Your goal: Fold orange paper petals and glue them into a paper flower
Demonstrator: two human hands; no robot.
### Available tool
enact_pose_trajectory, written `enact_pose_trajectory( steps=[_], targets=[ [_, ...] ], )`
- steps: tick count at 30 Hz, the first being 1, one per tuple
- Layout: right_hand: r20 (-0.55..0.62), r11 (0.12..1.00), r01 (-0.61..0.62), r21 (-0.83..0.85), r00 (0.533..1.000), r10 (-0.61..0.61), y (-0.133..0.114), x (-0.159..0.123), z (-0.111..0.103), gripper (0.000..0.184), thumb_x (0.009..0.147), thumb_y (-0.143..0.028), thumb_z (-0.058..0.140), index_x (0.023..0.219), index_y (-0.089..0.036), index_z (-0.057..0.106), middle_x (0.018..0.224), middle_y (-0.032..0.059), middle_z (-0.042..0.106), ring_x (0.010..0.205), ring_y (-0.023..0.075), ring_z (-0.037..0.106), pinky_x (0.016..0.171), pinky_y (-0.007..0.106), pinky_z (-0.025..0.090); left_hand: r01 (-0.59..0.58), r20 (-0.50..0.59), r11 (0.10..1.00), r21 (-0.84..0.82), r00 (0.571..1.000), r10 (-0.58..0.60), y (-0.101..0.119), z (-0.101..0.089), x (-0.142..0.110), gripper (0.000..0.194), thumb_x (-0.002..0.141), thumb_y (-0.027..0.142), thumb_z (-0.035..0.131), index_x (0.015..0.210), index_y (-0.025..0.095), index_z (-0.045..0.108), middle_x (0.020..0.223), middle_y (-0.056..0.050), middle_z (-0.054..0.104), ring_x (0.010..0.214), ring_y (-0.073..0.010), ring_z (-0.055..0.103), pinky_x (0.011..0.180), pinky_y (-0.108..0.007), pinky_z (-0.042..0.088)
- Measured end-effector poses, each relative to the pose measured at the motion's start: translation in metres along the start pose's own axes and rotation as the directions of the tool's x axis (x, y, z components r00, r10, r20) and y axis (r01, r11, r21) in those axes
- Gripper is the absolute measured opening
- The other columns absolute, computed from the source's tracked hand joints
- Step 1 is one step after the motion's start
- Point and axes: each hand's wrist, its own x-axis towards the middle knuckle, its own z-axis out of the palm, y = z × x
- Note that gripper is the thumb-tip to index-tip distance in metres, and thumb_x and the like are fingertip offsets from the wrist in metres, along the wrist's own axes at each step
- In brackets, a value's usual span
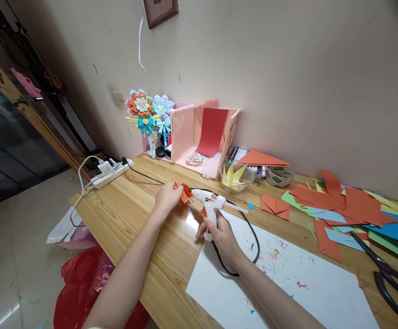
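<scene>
Fingers of the left hand (168, 200) pinch one orange paper piece (185, 193) above the surface (126, 194). Right hand (224, 238): fingers wrap the grip of one white glue gun (211, 211), nozzle close by the paper; contact unclear. Two paper flowers (142, 105) stand at back, left. One pair of scissors (381, 264) lies far right, one white sheet (294, 278) near the right forearm.

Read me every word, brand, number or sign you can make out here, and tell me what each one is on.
No text here can be read.
Glue gun in the right hand: a small dark marking on its side, too small to read.
Tape roll by the wall: what looks like a printed label, too blurred to read.
</scene>
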Motion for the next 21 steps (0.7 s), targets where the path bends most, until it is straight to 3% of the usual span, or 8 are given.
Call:
enact_pose_trajectory(
  steps=[9,21],
  targets=[
    [-0.077,0.998,-0.025,-0.050,0.997,0.021,-0.0026,0.0024,-0.0007,0.025,0.088,-0.034,0.039,0.074,-0.017,0.051,0.060,0.0016,0.063,0.065,0.0158,0.057,0.076,0.030,0.039,-0.021,0.026,0.998,-0.051,0.999,0.023,-0.0031,0.0023,0.0039,0.029,0.072,0.037,0.040,0.050,0.019,0.043,0.050,0.000,0.050,0.050,-0.0138,0.044,0.049,-0.024,0.025],
    [-0.150,0.997,-0.055,-0.050,0.988,0.047,-0.0019,0.0039,-0.0005,0.028,0.086,-0.036,0.040,0.067,-0.018,0.051,0.058,0.0020,0.061,0.058,0.0149,0.056,0.062,0.027,0.042,-0.050,0.018,0.996,-0.074,0.999,0.052,0.0046,0.0039,-0.0008,0.029,0.072,0.037,0.042,0.050,0.020,0.041,0.051,0.001,0.049,0.050,-0.0128,0.041,0.048,-0.024,0.024]
  ],
)
